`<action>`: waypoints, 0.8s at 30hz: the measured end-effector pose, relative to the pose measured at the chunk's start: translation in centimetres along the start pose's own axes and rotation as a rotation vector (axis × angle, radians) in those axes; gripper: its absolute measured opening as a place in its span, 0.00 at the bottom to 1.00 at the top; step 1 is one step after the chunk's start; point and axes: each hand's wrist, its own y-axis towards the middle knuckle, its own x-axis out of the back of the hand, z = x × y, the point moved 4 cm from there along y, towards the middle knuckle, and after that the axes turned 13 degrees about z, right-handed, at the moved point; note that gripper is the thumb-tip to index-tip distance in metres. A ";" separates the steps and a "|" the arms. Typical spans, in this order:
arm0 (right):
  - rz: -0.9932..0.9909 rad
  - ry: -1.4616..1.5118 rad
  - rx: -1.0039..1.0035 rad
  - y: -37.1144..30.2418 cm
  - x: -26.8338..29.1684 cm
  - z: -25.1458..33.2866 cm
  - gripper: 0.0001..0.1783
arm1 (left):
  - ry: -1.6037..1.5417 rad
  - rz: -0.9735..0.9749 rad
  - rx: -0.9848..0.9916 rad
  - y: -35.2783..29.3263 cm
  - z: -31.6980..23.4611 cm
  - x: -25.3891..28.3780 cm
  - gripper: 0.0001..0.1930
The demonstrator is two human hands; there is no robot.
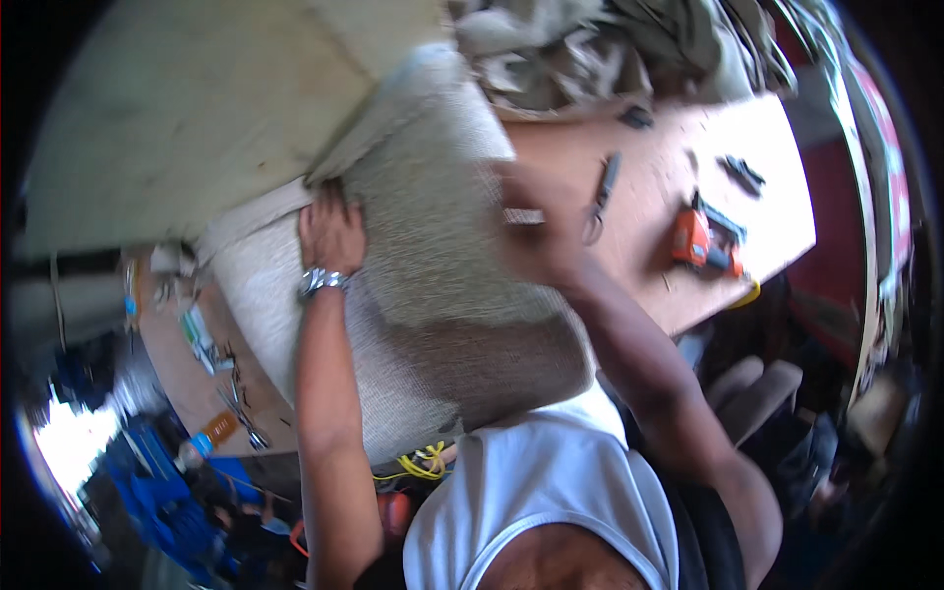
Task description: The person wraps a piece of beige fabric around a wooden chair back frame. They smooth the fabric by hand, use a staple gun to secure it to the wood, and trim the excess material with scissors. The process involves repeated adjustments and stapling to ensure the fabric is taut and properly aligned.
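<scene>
Beige woven fabric [423, 236] covers a large piece in front of me, with a folded edge along its far left side. My left hand [332, 231] lies flat on it near that fold, fingers spread and pointing away from me. A metal watch [323, 281] is on that wrist. Over the fabric's right edge is my right hand [536, 226], smeared by motion, so its fingers and anything in them cannot be made out. Just right of it, a pair of dark scissors [604, 192] rests on the wooden table [639, 147].
An orange and black staple gun [706, 241] and a small black tool [742, 175] lie on the right. A pale foam-like slab [197, 118] fills the far left. Crumpled cloth [610, 54] is heaped at the back. An orange bottle [214, 433] lies at the near left.
</scene>
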 end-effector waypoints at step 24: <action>-0.072 0.182 -0.807 -14.8 7.0 -3.7 0.07 | -0.552 -0.439 0.004 0.3 0.4 1.8 0.23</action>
